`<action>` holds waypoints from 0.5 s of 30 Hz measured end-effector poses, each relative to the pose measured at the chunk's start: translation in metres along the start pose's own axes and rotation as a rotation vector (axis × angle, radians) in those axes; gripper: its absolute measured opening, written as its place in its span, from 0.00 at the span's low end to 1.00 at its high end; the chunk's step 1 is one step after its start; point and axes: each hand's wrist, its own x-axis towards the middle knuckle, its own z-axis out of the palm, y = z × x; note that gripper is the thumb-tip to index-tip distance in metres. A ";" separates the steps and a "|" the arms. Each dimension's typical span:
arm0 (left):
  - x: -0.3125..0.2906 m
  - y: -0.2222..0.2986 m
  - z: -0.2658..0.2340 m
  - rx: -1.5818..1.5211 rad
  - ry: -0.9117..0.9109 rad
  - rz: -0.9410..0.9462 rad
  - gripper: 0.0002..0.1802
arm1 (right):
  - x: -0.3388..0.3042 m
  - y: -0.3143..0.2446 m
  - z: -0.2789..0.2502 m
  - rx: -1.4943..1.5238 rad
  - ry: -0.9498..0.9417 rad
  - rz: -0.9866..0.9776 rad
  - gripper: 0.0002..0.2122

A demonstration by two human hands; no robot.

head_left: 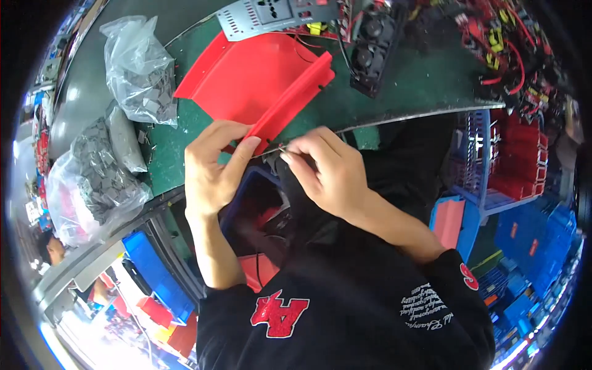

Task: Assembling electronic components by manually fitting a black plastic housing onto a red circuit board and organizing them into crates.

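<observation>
A red channel-shaped panel [243, 77] with raised, folded sides lies across the table's near edge. My left hand [216, 163] grips its near corner between thumb and fingers. Just right of that corner, my right hand [333, 169] is closed in a pinch, its fingertips slightly blurred. Something small and dark shows at those fingertips, too small to name. Beyond the red panel rests a grey metal plate [237, 23] with holes and cut-outs. A black part with round fan-like openings [373, 52] lies to its right, with a cable attached.
Clear plastic bags, one upright [139, 68] and one slumped [98, 179], hold small grey pieces on the left. Red and black wiring with yellow connectors [496, 40] piles up at the far right. A blue crate [481, 160] with red panels stands right of the green table [425, 92].
</observation>
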 end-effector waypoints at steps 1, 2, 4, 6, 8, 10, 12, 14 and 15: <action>-0.005 -0.001 0.000 0.005 0.021 -0.011 0.09 | -0.005 -0.003 -0.004 0.029 -0.023 0.022 0.06; -0.008 -0.002 0.001 0.009 0.043 -0.024 0.09 | -0.010 -0.005 -0.007 0.056 -0.047 0.046 0.06; -0.008 -0.002 0.002 -0.051 0.073 -0.094 0.09 | -0.012 -0.008 -0.014 0.014 -0.083 0.032 0.06; -0.009 -0.005 -0.003 -0.180 0.029 -0.227 0.08 | -0.010 -0.014 -0.020 0.017 -0.071 0.072 0.06; -0.019 -0.015 -0.001 -0.163 0.158 -0.124 0.08 | 0.001 -0.023 -0.022 0.012 -0.096 0.070 0.07; -0.035 -0.006 -0.008 -0.376 0.511 -0.488 0.14 | 0.023 -0.043 -0.014 -0.042 -0.013 -0.097 0.09; -0.052 -0.019 -0.023 0.084 0.682 -0.609 0.17 | 0.048 -0.064 0.009 -0.236 -0.244 -0.191 0.09; -0.068 -0.042 -0.039 0.432 0.620 -0.771 0.18 | 0.066 -0.074 0.048 -0.253 -0.335 -0.308 0.05; -0.071 -0.048 -0.041 0.440 0.714 -0.674 0.18 | 0.075 -0.074 0.069 -0.354 -0.421 -0.359 0.04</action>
